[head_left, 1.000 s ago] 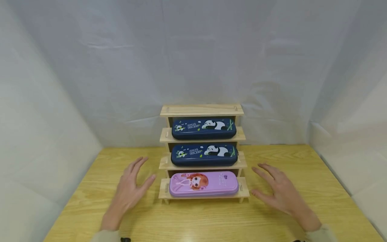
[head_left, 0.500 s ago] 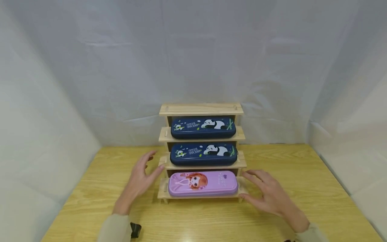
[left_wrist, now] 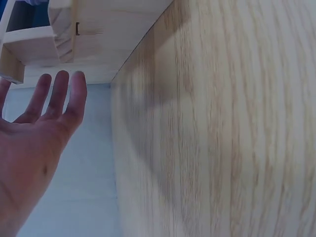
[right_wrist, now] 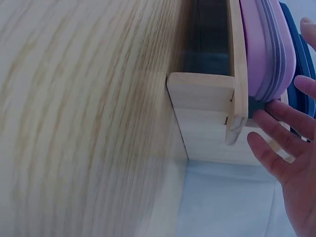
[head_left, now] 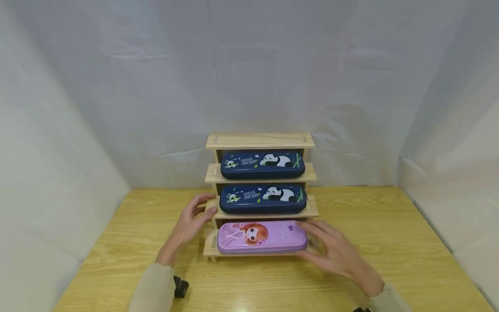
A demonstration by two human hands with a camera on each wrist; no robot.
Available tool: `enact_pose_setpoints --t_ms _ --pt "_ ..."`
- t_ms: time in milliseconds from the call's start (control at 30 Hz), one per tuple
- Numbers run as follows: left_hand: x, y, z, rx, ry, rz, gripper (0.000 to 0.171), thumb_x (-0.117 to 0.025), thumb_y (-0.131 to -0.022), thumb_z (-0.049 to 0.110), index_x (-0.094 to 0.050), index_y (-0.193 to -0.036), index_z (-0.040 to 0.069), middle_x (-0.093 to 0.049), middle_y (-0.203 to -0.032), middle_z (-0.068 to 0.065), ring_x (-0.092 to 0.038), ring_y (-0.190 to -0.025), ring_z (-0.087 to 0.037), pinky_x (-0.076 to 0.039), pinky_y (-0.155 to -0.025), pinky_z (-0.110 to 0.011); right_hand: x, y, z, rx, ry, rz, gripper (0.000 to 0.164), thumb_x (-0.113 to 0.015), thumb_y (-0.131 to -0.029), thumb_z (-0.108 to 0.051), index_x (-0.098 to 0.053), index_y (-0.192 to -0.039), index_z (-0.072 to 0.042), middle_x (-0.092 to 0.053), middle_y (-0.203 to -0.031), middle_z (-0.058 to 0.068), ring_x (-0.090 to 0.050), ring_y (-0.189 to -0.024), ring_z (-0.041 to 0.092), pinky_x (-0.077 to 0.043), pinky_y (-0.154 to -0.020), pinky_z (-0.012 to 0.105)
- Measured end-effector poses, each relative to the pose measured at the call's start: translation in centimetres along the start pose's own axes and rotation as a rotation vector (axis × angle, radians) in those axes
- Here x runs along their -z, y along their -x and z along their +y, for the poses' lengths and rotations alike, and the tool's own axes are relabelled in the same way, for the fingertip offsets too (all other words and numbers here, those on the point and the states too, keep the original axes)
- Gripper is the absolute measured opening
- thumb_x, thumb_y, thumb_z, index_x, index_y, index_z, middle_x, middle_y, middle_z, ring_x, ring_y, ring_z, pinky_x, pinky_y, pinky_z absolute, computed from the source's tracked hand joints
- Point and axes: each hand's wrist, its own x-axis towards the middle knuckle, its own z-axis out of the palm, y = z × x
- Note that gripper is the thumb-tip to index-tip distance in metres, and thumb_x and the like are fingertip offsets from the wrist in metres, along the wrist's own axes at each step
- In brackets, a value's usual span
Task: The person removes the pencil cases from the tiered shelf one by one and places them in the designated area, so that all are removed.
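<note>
At the left, the left hand (head_left: 186, 224) stood relaxed, fingers extended and clasping nothing plainly, by the end of the third board (head_left: 313, 210) of the four-tier wooden rack (head_left: 259, 141); whether it touched could not be told. Rightward, an upper navy panda pencil case (head_left: 263, 165) and a lower navy panda pencil case (head_left: 263, 200) sat above the purple girl-print pencil case (head_left: 286, 242), which lay on the lowest board (head_left: 209, 248). The right hand (head_left: 338, 252), unclenched, framed that purple case's right end between thumb and fingers. Taking hold there seemed the step in hand; it called for closing the thumb and fingers without nudging the rack.
</note>
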Motion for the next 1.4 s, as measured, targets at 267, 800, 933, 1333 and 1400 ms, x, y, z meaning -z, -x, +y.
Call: enact_pose_setpoints --t_ms 267,800,933,1333,1400 --pt "-0.2 -0.4 -0.5 0.052 0.106 -0.034 0.042 -0.066 -0.099 0.013 -0.054 -0.138 0.003 -0.047 -0.146 -0.024 -0.063 -0.105 -0.022 -0.059 -0.081 -0.032 -0.8 -0.4 -0.5 -0.073 0.009 -0.091 0.071 -0.078 -0.083 -0.059 -0.06 -0.142 -0.023 -0.062 -0.141 0.016 -0.065 -0.121 0.037 -0.055 -0.095 0.054" --pt "-0.3 -0.4 -0.7 0.119 0.151 -0.047 0.045 -0.065 -0.099 0.016 -0.052 -0.141 0.008 -0.043 -0.15 -0.022 -0.063 -0.108 -0.021 -0.06 -0.087 -0.035 -0.8 -1.3 -1.2 -0.236 -0.156 -0.103 0.058 -0.096 -0.067 -0.034 -0.067 -0.116 -0.024 -0.062 -0.121 -0.001 -0.064 -0.108 0.018 -0.058 -0.092 0.043" --pt "-0.3 -0.3 -0.8 0.14 0.156 -0.046 0.045 -0.066 -0.099 0.018 -0.052 -0.142 0.011 -0.043 -0.148 -0.02 -0.063 -0.109 -0.022 -0.059 -0.087 -0.035 -0.4 -1.3 -1.3 -0.302 -0.213 -0.155 0.057 -0.096 -0.068 -0.037 -0.066 -0.114 -0.024 -0.06 -0.118 -0.001 -0.061 -0.105 0.015 -0.059 -0.088 0.036" --pt "-0.3 -0.3 -0.8 0.164 0.159 -0.048 0.046 -0.066 -0.099 0.02 -0.052 -0.143 0.013 -0.04 -0.153 -0.019 -0.061 -0.112 -0.025 -0.059 -0.091 -0.041 0.9 -1.2 -1.5 -0.381 -0.207 -0.27 0.079 -0.095 -0.065 -0.042 -0.065 -0.133 -0.016 -0.054 -0.124 0.002 -0.057 -0.11 0.019 -0.053 -0.096 0.048" --pt "-0.4 -0.3 -0.9 0.168 0.154 -0.045 0.046 -0.066 -0.099 0.021 -0.052 -0.142 0.014 -0.04 -0.154 -0.018 -0.061 -0.114 -0.026 -0.059 -0.091 -0.041 0.9 -1.0 -1.4 -0.372 -0.212 -0.259 0.077 -0.096 -0.064 -0.039 -0.066 -0.131 -0.017 -0.054 -0.122 0.001 -0.056 -0.109 0.018 -0.053 -0.096 0.045"
